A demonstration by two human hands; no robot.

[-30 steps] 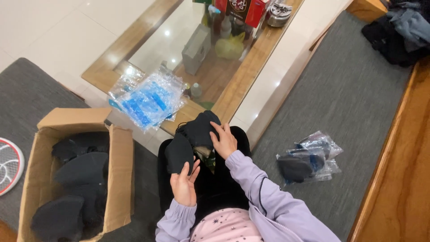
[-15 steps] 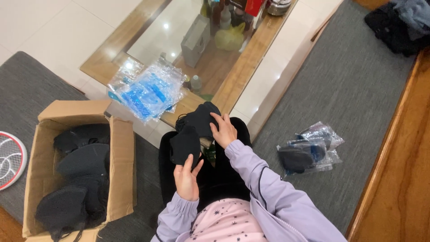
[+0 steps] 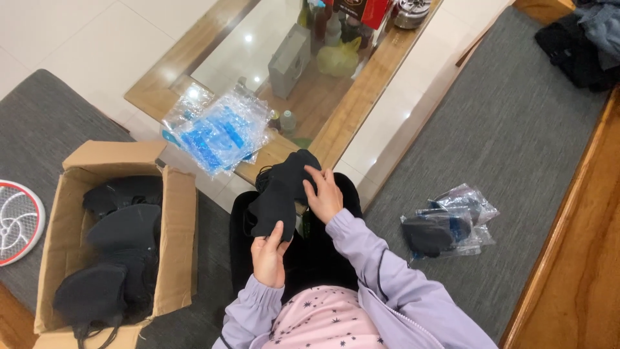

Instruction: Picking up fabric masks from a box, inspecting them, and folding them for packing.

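Observation:
Over my lap I hold a black fabric face mask (image 3: 279,194). My left hand (image 3: 268,255) grips its near lower edge. My right hand (image 3: 324,192) pinches its far upper edge, fingers on the cloth. A cardboard box (image 3: 181,239) stands at my left, holding several more black masks (image 3: 123,226). On the grey seat to my right lie bagged black masks in clear plastic (image 3: 445,223).
A pile of clear and blue plastic bags (image 3: 216,129) lies on the corner of the wooden glass-topped table (image 3: 361,97), which carries bottles and boxes. A round white and red fan-like thing (image 3: 16,220) sits far left. Dark clothes (image 3: 581,39) lie top right.
Both hands have kept hold of the mask and turned it slightly; the view has shifted a little, with the box and bags lower in view.

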